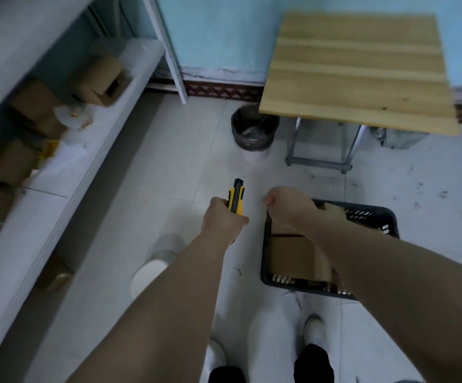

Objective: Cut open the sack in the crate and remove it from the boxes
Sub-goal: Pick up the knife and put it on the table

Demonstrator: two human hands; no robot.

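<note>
1. White shelf [91, 150] runs along the left edge of the floor, loaded with blurred brown cartons [97, 78] and scraps of pale wrapping.
2. Pale grey floor tiles [169, 161] are scuffed with dark marks toward the right edge; a white roll [152, 272] stands near the shelf.
3. The left hand [221, 219] is closed firmly round a yellow-and-black knife [236, 197], tip pointing away.
4. A lined bin [254, 128] sits by the light blue wall [218, 31].
5. The right hand [290, 208] curls at the far left corner of the black crate [387, 219]; whether it has hold of anything cannot be told.
6. The crate rests on the floor, near right, holding cardboard boxes [290, 255]; the sack cannot be made out.
7. A wooden worktop [357, 70] on metal legs stands beyond.
</note>
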